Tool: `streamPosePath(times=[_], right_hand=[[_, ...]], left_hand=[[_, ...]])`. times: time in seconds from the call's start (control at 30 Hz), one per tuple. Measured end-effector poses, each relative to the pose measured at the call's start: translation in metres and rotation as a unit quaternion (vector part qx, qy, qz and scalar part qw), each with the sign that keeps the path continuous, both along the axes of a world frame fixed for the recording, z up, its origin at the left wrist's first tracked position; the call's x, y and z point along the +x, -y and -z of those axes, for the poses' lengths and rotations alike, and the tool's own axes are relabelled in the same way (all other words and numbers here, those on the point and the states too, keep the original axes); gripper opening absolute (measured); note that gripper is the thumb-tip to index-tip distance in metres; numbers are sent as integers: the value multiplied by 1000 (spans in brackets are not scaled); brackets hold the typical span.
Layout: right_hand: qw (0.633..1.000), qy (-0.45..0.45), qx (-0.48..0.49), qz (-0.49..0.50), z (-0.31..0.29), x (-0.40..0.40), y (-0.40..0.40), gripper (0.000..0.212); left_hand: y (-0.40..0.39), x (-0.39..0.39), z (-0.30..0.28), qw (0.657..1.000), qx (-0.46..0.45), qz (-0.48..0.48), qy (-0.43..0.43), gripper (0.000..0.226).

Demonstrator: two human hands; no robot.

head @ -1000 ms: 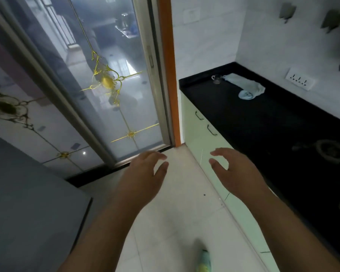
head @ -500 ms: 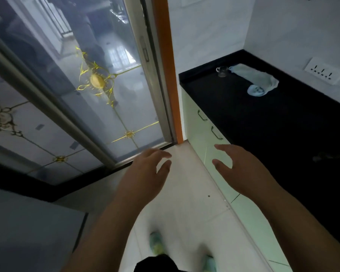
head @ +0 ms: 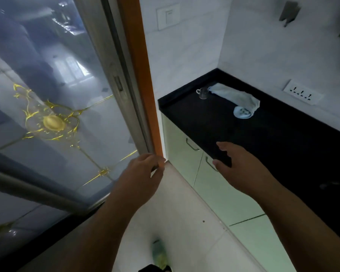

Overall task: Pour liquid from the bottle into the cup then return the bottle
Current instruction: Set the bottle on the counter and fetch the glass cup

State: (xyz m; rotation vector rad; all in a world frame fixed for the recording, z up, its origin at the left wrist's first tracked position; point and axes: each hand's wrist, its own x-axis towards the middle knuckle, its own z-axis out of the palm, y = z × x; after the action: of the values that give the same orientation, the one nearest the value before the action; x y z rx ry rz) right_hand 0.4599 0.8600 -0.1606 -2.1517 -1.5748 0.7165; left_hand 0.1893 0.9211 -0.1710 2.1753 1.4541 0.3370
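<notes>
Head view of a kitchen corner. A small clear glass cup (head: 203,93) with a handle stands upright near the far left corner of the black table (head: 263,138), close to the rear wall. Just beside it, to its right, lies a crumpled pale blue cloth (head: 238,100); whether cup and cloth touch cannot be told. No bottle can be made out in this view.

The left hand (head: 143,173) is held in the air over the pale floor (head: 185,222), in front of the orange door frame (head: 143,75), its fingers loosely curled and holding nothing. The right hand (head: 238,163) is raised over the front edge of the table, above the pale green cabinet doors (head: 183,152), fingers relaxed and spread, empty. Both hands are well apart from the cup.

To the left stands a sliding glass door (head: 53,107) with gold ornament. A wall switch (head: 168,16) sits above the table's far end, and a white socket strip (head: 301,94) on the right wall. A blurred green shoe (head: 159,256) shows at the bottom edge.
</notes>
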Motion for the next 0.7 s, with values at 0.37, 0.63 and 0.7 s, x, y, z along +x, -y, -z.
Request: streamPosePath(times=[0.37,0.63,0.7], right_hand=[[997,-17,-5,78,21,-2,-126,59],[994,-39,-29,97,63,60,-226,57],[994,-41,-36,95,72,76,-254,57]], left_hand=[[-151,25,4,996,-61,63,1,33],[-261,87,26,993,-51,104,-10,34],[-291,106,32,991,-56,116,-36,37]])
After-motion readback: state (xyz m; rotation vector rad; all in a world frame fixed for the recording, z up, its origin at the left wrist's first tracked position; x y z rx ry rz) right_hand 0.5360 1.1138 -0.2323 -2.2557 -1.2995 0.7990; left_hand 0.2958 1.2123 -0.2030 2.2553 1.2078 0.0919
